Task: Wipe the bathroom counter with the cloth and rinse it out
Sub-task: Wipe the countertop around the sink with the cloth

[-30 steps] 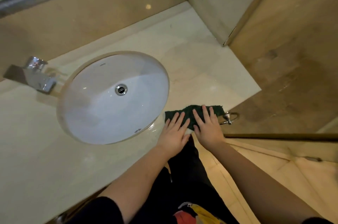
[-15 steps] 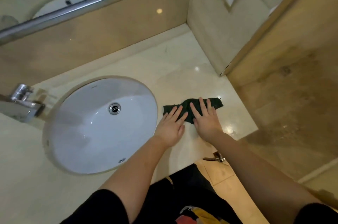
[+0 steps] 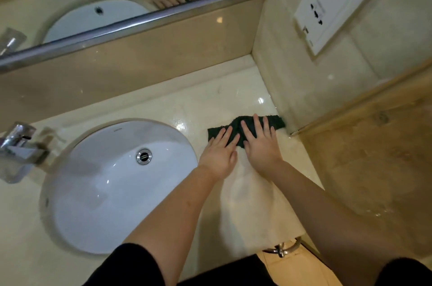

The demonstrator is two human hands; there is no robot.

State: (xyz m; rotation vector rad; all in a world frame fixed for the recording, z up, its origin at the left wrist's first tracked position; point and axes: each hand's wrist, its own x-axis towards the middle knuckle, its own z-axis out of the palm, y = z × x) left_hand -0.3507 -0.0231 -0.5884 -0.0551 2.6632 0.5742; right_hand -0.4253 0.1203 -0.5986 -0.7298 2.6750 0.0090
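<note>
Two hands, left hand and right hand, are pressed flat on the cloth at the counter's right end, each grip spread apart. Wiping is judged under way; an even push across the unwiped surface is needed next.

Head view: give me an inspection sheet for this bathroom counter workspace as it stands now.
Surface: glossy cream marble counter, shiny glints near the cloth.
Job's things: dark green cloth spread flat, right end at the beige side wall; white oval sink; chrome faucet.
Clutter: nothing seen.
Grippers: left hand and right hand press flat on the cloth, fingers straight.
Cables: nothing seen.
Surroundings: steel-framed mirror, white wall socket plate, chrome ring below the counter edge.
</note>
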